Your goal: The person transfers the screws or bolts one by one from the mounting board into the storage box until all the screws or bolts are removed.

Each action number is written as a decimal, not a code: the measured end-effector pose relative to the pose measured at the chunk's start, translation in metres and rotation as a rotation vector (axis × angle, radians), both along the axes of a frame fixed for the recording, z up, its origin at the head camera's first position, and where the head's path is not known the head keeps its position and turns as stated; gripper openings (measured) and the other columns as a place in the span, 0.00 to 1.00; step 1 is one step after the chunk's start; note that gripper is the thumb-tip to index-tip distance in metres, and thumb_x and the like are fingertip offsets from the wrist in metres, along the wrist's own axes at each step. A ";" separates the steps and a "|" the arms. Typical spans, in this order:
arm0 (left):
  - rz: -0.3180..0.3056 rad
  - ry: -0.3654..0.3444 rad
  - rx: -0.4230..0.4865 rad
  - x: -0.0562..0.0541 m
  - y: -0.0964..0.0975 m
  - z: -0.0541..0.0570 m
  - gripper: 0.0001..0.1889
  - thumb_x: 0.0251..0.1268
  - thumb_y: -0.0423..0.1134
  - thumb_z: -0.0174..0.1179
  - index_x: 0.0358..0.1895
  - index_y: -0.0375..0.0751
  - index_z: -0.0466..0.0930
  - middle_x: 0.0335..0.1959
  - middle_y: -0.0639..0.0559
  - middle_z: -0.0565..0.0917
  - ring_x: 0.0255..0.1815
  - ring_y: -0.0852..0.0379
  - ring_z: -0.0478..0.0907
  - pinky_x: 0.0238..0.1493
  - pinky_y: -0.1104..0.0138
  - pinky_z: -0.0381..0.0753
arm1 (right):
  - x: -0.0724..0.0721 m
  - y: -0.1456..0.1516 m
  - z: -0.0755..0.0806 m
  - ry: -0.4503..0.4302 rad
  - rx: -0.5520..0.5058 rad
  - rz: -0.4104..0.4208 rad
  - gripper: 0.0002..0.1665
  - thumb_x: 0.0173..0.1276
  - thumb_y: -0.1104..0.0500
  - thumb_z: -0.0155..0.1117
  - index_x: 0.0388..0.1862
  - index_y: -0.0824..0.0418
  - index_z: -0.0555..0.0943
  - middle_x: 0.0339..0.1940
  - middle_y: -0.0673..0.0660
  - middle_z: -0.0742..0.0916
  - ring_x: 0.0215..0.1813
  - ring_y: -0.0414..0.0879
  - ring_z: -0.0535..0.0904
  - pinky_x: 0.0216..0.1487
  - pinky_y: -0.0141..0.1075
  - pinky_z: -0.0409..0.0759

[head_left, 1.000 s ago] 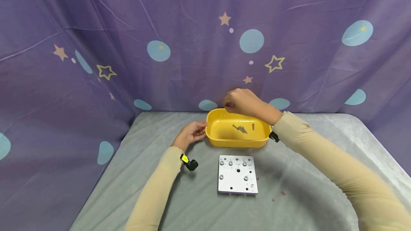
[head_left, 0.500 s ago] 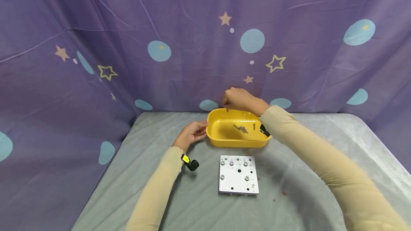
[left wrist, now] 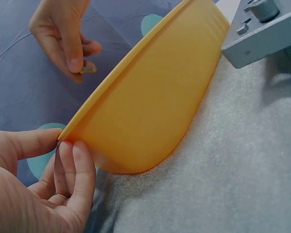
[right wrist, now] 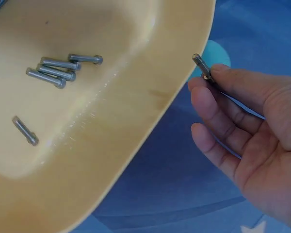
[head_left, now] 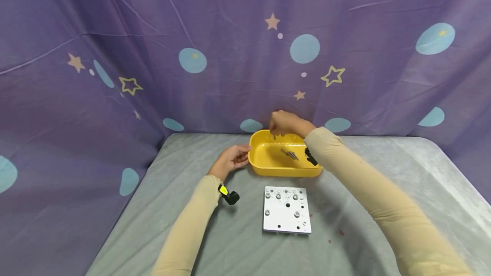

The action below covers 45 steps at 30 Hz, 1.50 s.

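Observation:
My left hand (head_left: 231, 159) pinches the left rim of a yellow plastic bin (head_left: 285, 172), thumb and fingers on either side of the edge in the left wrist view. Over the bin's far rim, my right hand (head_left: 285, 122) holds a small socket-head screw (right wrist: 202, 66) between thumb and fingertips. Its threaded end sticks out from the grip. On the bin's floor lie several similar metal screws (right wrist: 51, 76), most bunched together, with one loose screw (right wrist: 25, 131) apart from them.
In front of the bin, a silver metal plate (head_left: 279, 216) with holes carries several seated screws. Grey cloth (head_left: 230, 242) covers the table. A purple patterned curtain (head_left: 238, 54) hangs close behind the bin.
My right hand has lowered slightly towards the bin's far rim, and its forearm has swung left over the bin. The screw in its fingers has come into view. My left hand keeps its grip.

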<state>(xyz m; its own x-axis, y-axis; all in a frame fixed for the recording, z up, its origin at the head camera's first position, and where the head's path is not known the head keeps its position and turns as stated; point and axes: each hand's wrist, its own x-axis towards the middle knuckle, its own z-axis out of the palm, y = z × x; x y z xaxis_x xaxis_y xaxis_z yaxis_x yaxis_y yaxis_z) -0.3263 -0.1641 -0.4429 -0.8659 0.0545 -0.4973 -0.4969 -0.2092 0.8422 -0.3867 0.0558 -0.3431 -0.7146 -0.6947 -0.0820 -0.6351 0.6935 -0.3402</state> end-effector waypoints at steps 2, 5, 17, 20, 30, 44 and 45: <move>-0.003 0.002 0.000 0.000 0.000 0.000 0.05 0.72 0.32 0.59 0.46 0.40 0.80 0.25 0.57 0.84 0.27 0.63 0.79 0.30 0.73 0.83 | -0.002 0.001 -0.003 -0.015 -0.004 -0.006 0.17 0.68 0.69 0.62 0.19 0.61 0.87 0.21 0.59 0.88 0.33 0.63 0.87 0.25 0.30 0.75; -0.002 0.002 -0.005 0.000 0.000 -0.001 0.04 0.71 0.32 0.59 0.45 0.41 0.80 0.25 0.57 0.84 0.27 0.63 0.79 0.30 0.73 0.83 | -0.006 0.002 -0.007 -0.042 -0.012 -0.020 0.13 0.68 0.68 0.63 0.25 0.64 0.90 0.27 0.63 0.90 0.33 0.61 0.88 0.28 0.33 0.81; 0.003 -0.003 -0.008 0.001 0.000 0.000 0.04 0.71 0.32 0.60 0.45 0.41 0.79 0.25 0.58 0.84 0.26 0.63 0.79 0.29 0.73 0.82 | -0.008 -0.004 -0.020 -0.111 0.013 -0.100 0.08 0.68 0.68 0.65 0.34 0.67 0.91 0.33 0.63 0.92 0.34 0.58 0.89 0.38 0.36 0.87; 0.003 0.000 -0.008 0.001 0.000 -0.001 0.04 0.71 0.31 0.60 0.44 0.41 0.80 0.25 0.58 0.84 0.26 0.63 0.79 0.29 0.73 0.82 | -0.008 -0.005 -0.023 -0.116 0.018 -0.092 0.09 0.67 0.68 0.65 0.33 0.68 0.91 0.33 0.64 0.91 0.35 0.59 0.89 0.35 0.35 0.86; -0.005 0.013 0.003 0.001 -0.001 -0.003 0.08 0.71 0.32 0.60 0.50 0.39 0.79 0.25 0.58 0.84 0.26 0.64 0.79 0.30 0.73 0.83 | -0.011 -0.010 -0.036 -0.102 0.024 -0.098 0.07 0.67 0.68 0.66 0.36 0.68 0.91 0.32 0.62 0.92 0.31 0.54 0.89 0.36 0.37 0.88; 0.005 0.007 -0.012 0.001 0.000 -0.003 0.10 0.71 0.32 0.60 0.52 0.37 0.80 0.25 0.57 0.84 0.27 0.63 0.80 0.30 0.72 0.83 | -0.013 -0.007 -0.045 -0.131 0.057 -0.115 0.08 0.65 0.69 0.66 0.35 0.66 0.91 0.31 0.60 0.92 0.33 0.56 0.90 0.34 0.33 0.86; 0.005 0.007 -0.011 0.001 0.000 -0.003 0.10 0.71 0.32 0.60 0.52 0.37 0.80 0.25 0.57 0.84 0.26 0.63 0.80 0.30 0.72 0.83 | -0.013 -0.007 -0.045 -0.130 0.057 -0.114 0.08 0.64 0.70 0.66 0.35 0.65 0.91 0.31 0.60 0.92 0.33 0.55 0.89 0.33 0.32 0.85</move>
<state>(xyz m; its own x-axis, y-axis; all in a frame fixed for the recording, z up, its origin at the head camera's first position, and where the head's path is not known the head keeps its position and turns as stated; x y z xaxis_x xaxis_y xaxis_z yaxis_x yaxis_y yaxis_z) -0.3249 -0.1640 -0.4457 -0.8695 0.0449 -0.4920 -0.4902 -0.2018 0.8479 -0.3998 0.0484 -0.3885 -0.7693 -0.6015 -0.2155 -0.5046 0.7789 -0.3725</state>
